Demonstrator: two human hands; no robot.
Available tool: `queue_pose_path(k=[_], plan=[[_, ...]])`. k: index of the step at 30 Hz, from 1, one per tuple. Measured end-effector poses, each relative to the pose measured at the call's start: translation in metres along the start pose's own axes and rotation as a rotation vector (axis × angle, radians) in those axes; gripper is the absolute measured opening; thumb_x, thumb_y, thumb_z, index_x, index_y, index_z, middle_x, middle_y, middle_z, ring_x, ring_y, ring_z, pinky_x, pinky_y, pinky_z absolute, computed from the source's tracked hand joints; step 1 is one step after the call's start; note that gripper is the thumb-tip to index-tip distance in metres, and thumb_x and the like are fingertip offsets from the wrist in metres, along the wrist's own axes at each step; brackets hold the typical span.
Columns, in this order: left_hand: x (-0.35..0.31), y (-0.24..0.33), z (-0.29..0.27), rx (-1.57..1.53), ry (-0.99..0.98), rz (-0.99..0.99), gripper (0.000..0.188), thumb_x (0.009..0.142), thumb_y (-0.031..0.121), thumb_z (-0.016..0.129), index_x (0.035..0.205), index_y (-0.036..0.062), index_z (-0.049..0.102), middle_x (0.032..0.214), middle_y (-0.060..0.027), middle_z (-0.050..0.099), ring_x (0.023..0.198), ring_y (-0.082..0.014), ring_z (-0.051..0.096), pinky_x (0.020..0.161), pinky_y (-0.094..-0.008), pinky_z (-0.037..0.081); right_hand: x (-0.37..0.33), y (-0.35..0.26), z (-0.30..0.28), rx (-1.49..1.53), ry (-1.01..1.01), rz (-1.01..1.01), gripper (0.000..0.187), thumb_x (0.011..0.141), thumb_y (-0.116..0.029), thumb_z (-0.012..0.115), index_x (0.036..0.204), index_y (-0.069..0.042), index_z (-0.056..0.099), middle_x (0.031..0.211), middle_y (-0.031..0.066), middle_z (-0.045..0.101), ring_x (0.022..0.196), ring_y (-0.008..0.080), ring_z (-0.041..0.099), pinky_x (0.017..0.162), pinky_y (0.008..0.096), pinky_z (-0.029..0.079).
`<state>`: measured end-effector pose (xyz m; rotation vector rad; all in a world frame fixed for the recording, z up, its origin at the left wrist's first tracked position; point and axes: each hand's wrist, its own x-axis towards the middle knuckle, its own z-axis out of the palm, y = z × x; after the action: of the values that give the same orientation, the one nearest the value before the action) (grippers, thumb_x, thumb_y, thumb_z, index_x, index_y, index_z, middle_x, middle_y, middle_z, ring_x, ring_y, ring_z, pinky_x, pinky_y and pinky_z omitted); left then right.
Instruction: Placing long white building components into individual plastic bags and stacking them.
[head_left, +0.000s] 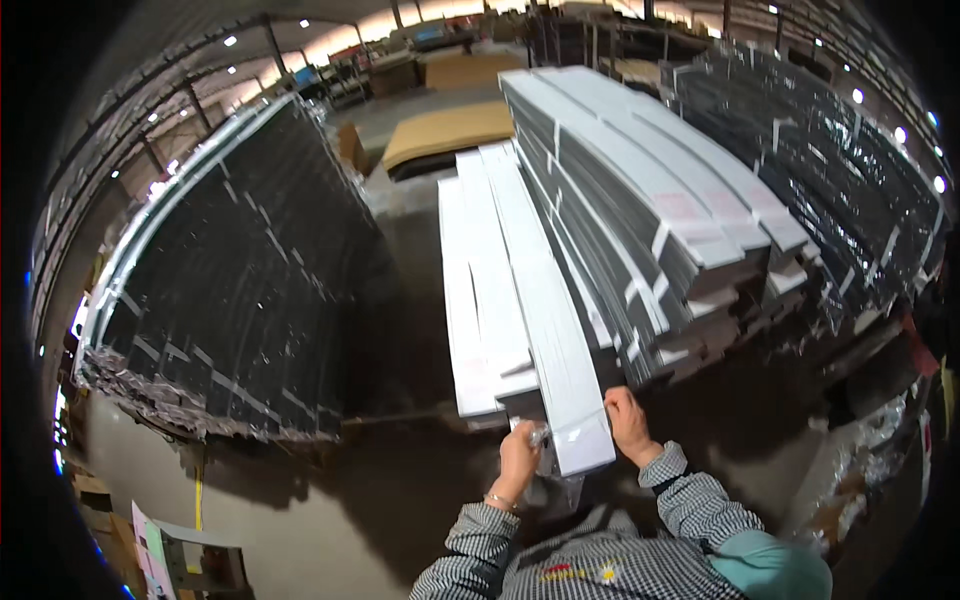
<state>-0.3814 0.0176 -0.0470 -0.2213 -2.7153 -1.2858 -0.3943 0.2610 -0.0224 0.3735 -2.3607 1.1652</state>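
Note:
A long, white-topped flat bundle (565, 345) points toward me, its near end between my two hands. Clear plastic film (570, 490) hangs around that end. My left hand (517, 464) is closed at the bundle's left side, with crumpled clear film bunched at its fingers. On the opposite side, my right hand (629, 428) is closed with its fingertips against the bundle's right edge; what they pinch is too small to tell. More white bundles (462, 290) lie just left of this one.
A tall stack of white-topped dark bundles (640, 140) stands to the right. Film-wrapped dark stacks rise at far left (240, 260) and far right (830, 160). Brown sheets (450, 130) lie behind. Loose plastic film (860, 450) is on the floor at right.

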Motion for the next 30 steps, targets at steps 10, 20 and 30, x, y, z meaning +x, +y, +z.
queue_pose_path(k=[10,20,30], plan=[[0.021,0.029,-0.067,-0.606,-0.559,-0.047,0.010,0.096,0.012,0.061,0.100,0.0047,0.067,0.084,-0.0004,0.066,0.069,-0.0113,0.056,0.065,-0.0284,0.048,-0.038,-0.002,-0.026,-0.122,-0.105,0.146,0.007,0.098,-0.009,0.054,0.099,-0.003,0.057,0.076,0.0179,0.063,0.067,0.0336,0.065,0.059,0.0429,0.050],[-0.014,-0.009,0.053,-1.273,0.022,-0.841,0.012,0.092,0.012,0.068,0.086,0.0039,0.061,0.071,-0.0029,0.059,0.059,-0.0126,0.054,0.052,-0.0259,0.042,-0.039,0.045,0.021,0.804,-0.152,1.273,0.012,0.086,-0.011,0.058,0.078,-0.004,0.065,0.069,0.0057,0.060,0.059,0.0172,0.055,0.053,0.0313,0.044],[0.002,0.050,-0.023,-0.978,0.269,-0.486,0.026,0.097,0.018,0.063,0.073,0.0086,0.061,0.060,0.0039,0.052,0.050,-0.0078,0.045,0.047,-0.0259,0.034,0.070,-0.097,0.060,0.164,0.932,0.521,0.019,0.085,-0.002,0.048,0.088,0.003,0.065,0.076,0.0164,0.064,0.072,0.0239,0.060,0.066,0.0406,0.050]])
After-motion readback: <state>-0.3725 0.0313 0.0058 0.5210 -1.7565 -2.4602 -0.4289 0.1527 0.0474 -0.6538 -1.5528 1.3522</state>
